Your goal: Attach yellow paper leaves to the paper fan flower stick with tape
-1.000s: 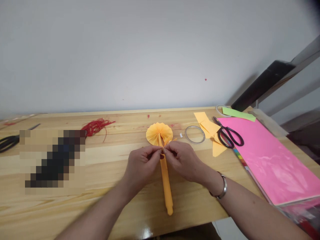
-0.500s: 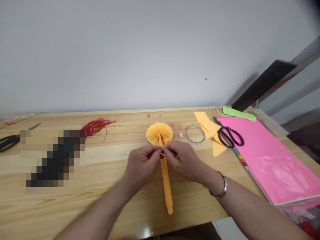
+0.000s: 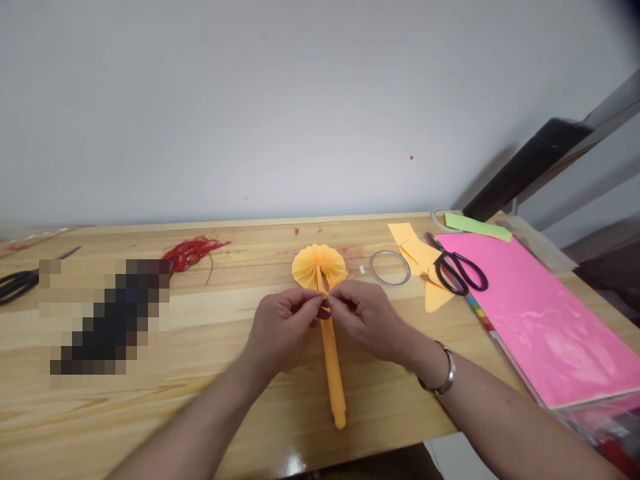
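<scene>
A pleated orange paper fan [image 3: 305, 267] lies on the table, joined to a rolled orange paper stick [image 3: 334, 373] that points toward me. Where fan and stick meet, both hands come together with fingertips nearly touching. My left hand [image 3: 285, 327] is closed in a pinch on a small bit of orange paper there. From the other side, my right hand [image 3: 367, 317] pinches the same orange paper. An orange paper end sticks out above my right knuckles. The fingers hide most of what is between them.
Right of the fan lie a clear tape ring [image 3: 390, 268], orange paper scraps [image 3: 415, 253], black-handled scissors [image 3: 463, 273] and a pink paper pack [image 3: 545, 320] under a green strip [image 3: 477, 227]. Red threads [image 3: 195, 253], a blurred-out dark object [image 3: 110, 327] and other scissors [image 3: 20, 285] lie left.
Almost nothing differs. Both hands stay pinched at the same spot on the orange paper, with only a slight shift of the fingers.
</scene>
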Motion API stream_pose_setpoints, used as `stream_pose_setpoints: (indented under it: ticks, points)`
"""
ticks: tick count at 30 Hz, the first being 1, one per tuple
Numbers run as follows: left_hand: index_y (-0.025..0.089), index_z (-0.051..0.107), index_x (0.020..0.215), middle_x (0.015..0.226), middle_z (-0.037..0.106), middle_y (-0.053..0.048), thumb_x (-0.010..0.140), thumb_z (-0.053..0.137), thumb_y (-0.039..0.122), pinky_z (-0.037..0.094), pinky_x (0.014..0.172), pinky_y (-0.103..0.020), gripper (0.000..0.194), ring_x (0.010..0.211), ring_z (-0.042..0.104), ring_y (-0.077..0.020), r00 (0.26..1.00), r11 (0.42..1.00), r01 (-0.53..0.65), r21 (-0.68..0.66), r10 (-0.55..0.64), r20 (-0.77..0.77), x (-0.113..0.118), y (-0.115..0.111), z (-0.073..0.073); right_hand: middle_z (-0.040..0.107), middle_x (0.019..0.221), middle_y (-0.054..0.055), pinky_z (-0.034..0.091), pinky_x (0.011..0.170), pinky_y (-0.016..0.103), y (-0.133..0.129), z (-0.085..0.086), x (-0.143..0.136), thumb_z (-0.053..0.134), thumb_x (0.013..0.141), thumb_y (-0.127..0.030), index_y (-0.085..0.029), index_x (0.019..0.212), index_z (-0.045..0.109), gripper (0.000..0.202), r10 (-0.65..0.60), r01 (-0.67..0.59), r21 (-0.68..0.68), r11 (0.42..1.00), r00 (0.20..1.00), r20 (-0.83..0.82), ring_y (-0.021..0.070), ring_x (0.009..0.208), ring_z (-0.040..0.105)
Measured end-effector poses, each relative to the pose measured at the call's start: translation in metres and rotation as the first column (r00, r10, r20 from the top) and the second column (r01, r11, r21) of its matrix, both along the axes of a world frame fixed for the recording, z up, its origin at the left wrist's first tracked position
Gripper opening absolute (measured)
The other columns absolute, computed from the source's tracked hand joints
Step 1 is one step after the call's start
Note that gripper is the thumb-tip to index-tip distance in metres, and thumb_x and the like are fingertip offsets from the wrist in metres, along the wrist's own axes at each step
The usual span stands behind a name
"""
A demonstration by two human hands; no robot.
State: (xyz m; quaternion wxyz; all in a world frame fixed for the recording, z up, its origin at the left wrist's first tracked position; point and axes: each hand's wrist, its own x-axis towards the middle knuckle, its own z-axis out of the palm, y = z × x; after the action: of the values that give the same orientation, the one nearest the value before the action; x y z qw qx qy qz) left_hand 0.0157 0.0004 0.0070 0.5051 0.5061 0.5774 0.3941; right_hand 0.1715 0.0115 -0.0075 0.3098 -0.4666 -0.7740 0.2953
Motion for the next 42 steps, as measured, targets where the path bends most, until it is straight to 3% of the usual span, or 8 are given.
stream_pose_setpoints:
  ticks: [10, 17, 21, 24, 27, 30, 35, 42]
  points:
    - [0.017, 0.073, 0.070, 0.062, 0.071, -0.003, 0.072, 0.065, 0.022, 0.048, 0.055, -0.020, 0.010, 0.059, 0.063, -0.0123, 0.997, 0.998, -0.013, -0.060, 0.017, 0.074, -0.001, 0.001, 0.003, 0.035, 0.053, -0.005, 0.026, 0.049, 0.020, 0.005, 0.008, 0.001, 0.048, 0.077, -0.018, -0.015, 0.053, 0.044, 0.025, -0.047, -0.008, -0.273, 0.962, 0.980, -0.193, 0.0063, 0.053, 0.031]
    - [0.015, 0.072, 0.071, 0.070, 0.073, -0.005, 0.072, 0.067, 0.027, 0.048, 0.056, -0.021, 0.014, 0.062, 0.064, -0.0134, 0.988, 0.995, -0.056, -0.083, 0.067, 0.137, -0.003, 0.004, 0.002, 0.034, 0.052, -0.005, 0.026, 0.047, 0.020, 0.009, 0.009, 0.006, 0.049, 0.076, -0.022, -0.016, 0.053, 0.044, 0.024, -0.095, 0.039, -0.251, 0.967, 0.972, -0.216, 0.0070, 0.052, 0.031]
    - [0.014, 0.072, 0.073, 0.073, 0.073, -0.007, 0.072, 0.067, 0.028, 0.048, 0.057, -0.022, 0.015, 0.063, 0.064, -0.0141, 0.979, 0.990, -0.102, -0.094, 0.117, 0.166, -0.007, 0.005, -0.003, 0.033, 0.051, -0.005, 0.025, 0.048, 0.021, 0.014, 0.012, 0.014, 0.047, 0.076, -0.022, -0.017, 0.053, 0.037, 0.025, -0.122, 0.110, -0.132, 0.985, 0.989, -0.087, 0.0071, 0.051, 0.031]
    - [0.014, 0.072, 0.077, 0.073, 0.073, -0.008, 0.072, 0.067, 0.030, 0.048, 0.058, -0.023, 0.018, 0.065, 0.064, -0.0145, 0.970, 0.987, -0.125, -0.105, 0.144, 0.196, -0.009, 0.006, -0.007, 0.033, 0.049, -0.005, 0.022, 0.048, 0.022, 0.019, 0.016, 0.020, 0.047, 0.072, -0.018, -0.017, 0.051, 0.033, 0.026, -0.213, 0.211, 0.033, 0.977, 0.963, 0.164, 0.0076, 0.050, 0.029]
    - [0.013, 0.072, 0.077, 0.074, 0.073, -0.009, 0.072, 0.067, 0.031, 0.047, 0.058, -0.022, 0.019, 0.064, 0.064, -0.0140, 0.959, 0.983, -0.125, -0.137, 0.156, 0.238, -0.011, 0.009, -0.010, 0.041, 0.050, -0.002, 0.020, 0.049, 0.025, 0.024, 0.020, 0.023, 0.046, 0.074, -0.019, -0.017, 0.051, 0.039, 0.024, -0.319, 0.284, 0.146, 0.948, 0.818, 0.479, 0.0098, 0.050, 0.034]
    - [0.012, 0.072, 0.074, 0.076, 0.073, -0.009, 0.071, 0.068, 0.031, 0.046, 0.057, -0.022, 0.019, 0.063, 0.063, -0.0128, 0.944, 0.977, -0.123, -0.172, 0.168, 0.283, -0.013, 0.010, -0.011, 0.052, 0.058, 0.004, 0.020, 0.049, 0.026, 0.030, 0.018, 0.025, 0.043, 0.080, -0.022, -0.017, 0.057, 0.051, 0.025, -0.308, 0.292, 0.143, 0.946, 0.665, 0.681, 0.0135, 0.054, 0.043]
    - [0.013, 0.072, 0.075, 0.078, 0.073, -0.009, 0.070, 0.069, 0.031, 0.046, 0.056, -0.021, 0.019, 0.062, 0.062, -0.0118, 0.927, 0.976, -0.126, -0.175, 0.179, 0.331, -0.015, 0.012, -0.013, 0.060, 0.074, 0.008, 0.025, 0.051, 0.026, 0.034, 0.009, 0.030, 0.043, 0.081, -0.017, -0.017, 0.075, 0.059, 0.017, -0.260, 0.254, 0.125, 0.959, 0.618, 0.742, 0.0186, 0.066, 0.055]
    - [0.013, 0.073, 0.073, 0.076, 0.073, -0.010, 0.069, 0.070, 0.032, 0.045, 0.055, -0.021, 0.020, 0.061, 0.061, -0.0121, 0.918, 0.977, -0.124, -0.172, 0.178, 0.353, -0.013, 0.013, -0.012, 0.062, 0.093, 0.008, 0.034, 0.063, 0.026, 0.033, 0.005, 0.035, 0.043, 0.074, -0.003, -0.016, 0.094, 0.060, 0.030, -0.278, 0.259, 0.125, 0.958, 0.718, 0.638, 0.0204, 0.086, 0.055]
